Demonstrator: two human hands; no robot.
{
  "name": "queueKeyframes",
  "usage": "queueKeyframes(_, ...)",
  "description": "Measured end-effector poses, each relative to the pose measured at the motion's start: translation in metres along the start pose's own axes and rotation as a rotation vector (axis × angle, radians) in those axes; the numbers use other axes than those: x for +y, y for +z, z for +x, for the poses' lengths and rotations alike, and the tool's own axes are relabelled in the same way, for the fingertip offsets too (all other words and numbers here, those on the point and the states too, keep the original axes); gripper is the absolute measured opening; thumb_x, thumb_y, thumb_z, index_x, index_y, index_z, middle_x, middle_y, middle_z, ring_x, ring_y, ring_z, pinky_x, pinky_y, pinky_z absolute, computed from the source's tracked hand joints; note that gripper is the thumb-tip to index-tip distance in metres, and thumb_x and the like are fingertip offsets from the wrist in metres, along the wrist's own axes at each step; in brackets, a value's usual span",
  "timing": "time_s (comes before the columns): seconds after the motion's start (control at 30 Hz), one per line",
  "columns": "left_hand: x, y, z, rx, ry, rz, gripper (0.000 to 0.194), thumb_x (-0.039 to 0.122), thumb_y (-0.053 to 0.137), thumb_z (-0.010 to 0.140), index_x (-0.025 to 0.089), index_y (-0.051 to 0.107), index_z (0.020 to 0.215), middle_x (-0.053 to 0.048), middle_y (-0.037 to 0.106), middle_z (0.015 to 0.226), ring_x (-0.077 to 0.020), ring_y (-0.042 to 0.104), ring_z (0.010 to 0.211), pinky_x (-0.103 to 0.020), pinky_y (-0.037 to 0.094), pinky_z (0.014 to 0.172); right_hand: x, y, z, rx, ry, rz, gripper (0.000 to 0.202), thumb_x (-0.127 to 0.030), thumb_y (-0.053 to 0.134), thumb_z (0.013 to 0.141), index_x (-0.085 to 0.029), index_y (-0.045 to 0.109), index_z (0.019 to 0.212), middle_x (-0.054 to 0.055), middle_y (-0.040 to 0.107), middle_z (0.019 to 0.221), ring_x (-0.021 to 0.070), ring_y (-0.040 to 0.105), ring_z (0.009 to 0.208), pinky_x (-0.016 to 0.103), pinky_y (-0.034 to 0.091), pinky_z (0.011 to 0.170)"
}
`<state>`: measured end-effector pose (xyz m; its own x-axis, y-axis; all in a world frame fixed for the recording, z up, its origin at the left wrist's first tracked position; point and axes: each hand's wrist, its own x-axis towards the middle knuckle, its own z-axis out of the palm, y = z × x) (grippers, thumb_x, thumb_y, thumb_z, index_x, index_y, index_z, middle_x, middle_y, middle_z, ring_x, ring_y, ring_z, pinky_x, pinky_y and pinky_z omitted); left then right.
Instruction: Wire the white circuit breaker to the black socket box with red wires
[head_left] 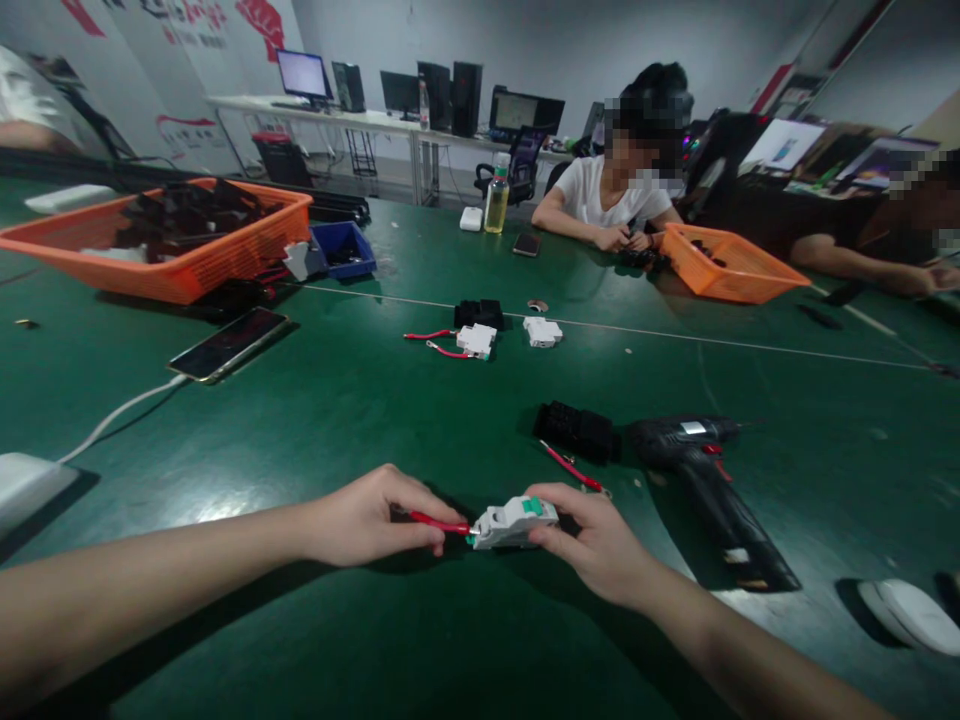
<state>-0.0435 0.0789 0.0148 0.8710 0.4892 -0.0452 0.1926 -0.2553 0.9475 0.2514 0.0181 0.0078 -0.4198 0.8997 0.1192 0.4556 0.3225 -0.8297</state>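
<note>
My left hand (390,515) pinches a short red wire (439,522), whose end meets the side of a white circuit breaker (506,525). Whether the wire end sits inside the terminal I cannot tell. The breaker has a green switch lever on top, and my right hand (592,535) grips its other end between thumb and fingers. Just beyond my right hand lies another red wire (571,466) with metal ends, beside a black block-shaped part (579,432). Farther off, a second white breaker (476,341) has two red wires, and a third white breaker (542,331) lies alone.
A black power drill (694,480) lies at right, near a round white object (911,615). At left are a phone (229,345) on a cable, an orange basket (247,245) and a blue bin (364,265). Across the table a person sits by another orange basket (750,285).
</note>
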Motion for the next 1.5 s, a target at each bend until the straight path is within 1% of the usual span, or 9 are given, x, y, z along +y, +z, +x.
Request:
queueKeyframes(0.2, -0.004, -0.0021, -0.0004, 0.018, -0.03, -0.048, 0.031, 0.031, 0.059, 0.094, 0.019, 0.07, 0.12, -0.007, 0.077, 0.087, -0.0151, 0.072, 0.079, -0.023, 0.055, 0.072, 0.002, -0.0005, 0.0004, -0.014, 0.004, 0.024, 0.027, -0.037, 0.064, 0.092, -0.024, 0.067, 0.115, 0.003, 0.073, 0.1, 0.0179, 0.068, 0.087, 0.028, 0.055, 0.075)
queueKeyframes(0.37, -0.0039, -0.002, -0.0005, 0.026, -0.047, -0.068, 0.032, 0.032, 0.06, 0.094, 0.019, 0.07, 0.121, -0.007, 0.077, 0.087, -0.0148, 0.072, 0.079, -0.023, 0.055, 0.073, 0.0034, 0.0003, -0.0003, -0.031, 0.018, 0.017, 0.025, -0.037, 0.064, 0.092, -0.024, 0.067, 0.113, 0.003, 0.073, 0.099, 0.0177, 0.068, 0.086, 0.028, 0.054, 0.073)
queueKeyframes(0.5, -0.0019, -0.0013, 0.0002, 0.014, -0.032, -0.047, 0.032, 0.032, 0.059, 0.095, 0.021, 0.069, 0.123, -0.006, 0.077, 0.085, -0.0141, 0.071, 0.077, -0.022, 0.054, 0.072, 0.0015, 0.0006, -0.0004, -0.009, 0.016, 0.027, 0.026, -0.037, 0.064, 0.092, -0.023, 0.067, 0.113, 0.003, 0.073, 0.098, 0.0179, 0.068, 0.084, 0.028, 0.054, 0.072)
queueKeyframes(0.67, -0.0032, -0.0025, 0.0004, -0.001, -0.015, -0.047, 0.033, 0.034, 0.057, 0.095, 0.019, 0.07, 0.122, -0.006, 0.076, 0.082, -0.0137, 0.07, 0.075, -0.022, 0.054, 0.07, 0.0008, 0.0002, 0.0006, 0.006, 0.011, 0.04, 0.026, -0.038, 0.064, 0.092, -0.022, 0.068, 0.111, 0.004, 0.073, 0.097, 0.0183, 0.069, 0.085, 0.028, 0.055, 0.073)
queueKeyframes(0.87, -0.0057, -0.0005, -0.0008, 0.041, -0.053, -0.057, 0.034, 0.036, 0.057, 0.095, 0.019, 0.069, 0.122, -0.005, 0.075, 0.076, -0.0125, 0.068, 0.068, -0.021, 0.052, 0.065, 0.003, 0.0007, -0.0008, 0.052, -0.029, 0.024, 0.028, -0.041, 0.064, 0.091, -0.023, 0.068, 0.112, 0.004, 0.074, 0.098, 0.0182, 0.07, 0.084, 0.028, 0.057, 0.072)
queueKeyframes(1.1, -0.0048, -0.0007, -0.0012, 0.019, -0.058, -0.026, 0.035, 0.037, 0.056, 0.096, 0.02, 0.069, 0.123, -0.005, 0.074, 0.076, -0.0123, 0.067, 0.068, -0.021, 0.051, 0.066, 0.002, 0.0016, -0.002, 0.117, -0.027, 0.007, 0.03, -0.04, 0.066, 0.09, -0.021, 0.067, 0.114, 0.003, 0.075, 0.094, 0.0166, 0.07, 0.077, 0.027, 0.057, 0.069)
queueKeyframes(1.23, -0.0045, -0.0007, -0.0005, 0.013, -0.054, -0.033, 0.034, 0.038, 0.056, 0.096, 0.021, 0.069, 0.123, -0.005, 0.074, 0.077, -0.0125, 0.068, 0.069, -0.021, 0.051, 0.067, 0.0011, 0.0013, -0.0016, 0.097, -0.053, 0.005, 0.028, -0.04, 0.067, 0.09, -0.022, 0.068, 0.111, 0.003, 0.075, 0.094, 0.0168, 0.07, 0.077, 0.027, 0.056, 0.068)
queueKeyframes(1.37, -0.0033, 0.0001, -0.0005, 0.003, -0.058, -0.03, 0.034, 0.038, 0.056, 0.096, 0.021, 0.069, 0.123, -0.005, 0.074, 0.079, -0.0123, 0.068, 0.069, -0.022, 0.052, 0.067, 0.0009, 0.0021, -0.0018, 0.109, -0.074, -0.037, 0.03, -0.042, 0.065, 0.091, -0.021, 0.067, 0.112, 0.003, 0.074, 0.091, 0.0167, 0.069, 0.075, 0.027, 0.054, 0.065)
queueKeyframes(1.5, -0.0021, 0.0014, -0.001, -0.002, -0.048, 0.002, 0.034, 0.036, 0.056, 0.096, 0.021, 0.068, 0.123, -0.005, 0.074, 0.081, -0.0117, 0.068, 0.069, -0.02, 0.052, 0.065, 0.0021, 0.0037, -0.0032, 0.088, -0.14, -0.09, 0.027, -0.042, 0.064, 0.092, -0.022, 0.067, 0.111, 0.002, 0.074, 0.09, 0.0161, 0.069, 0.075, 0.027, 0.053, 0.067)
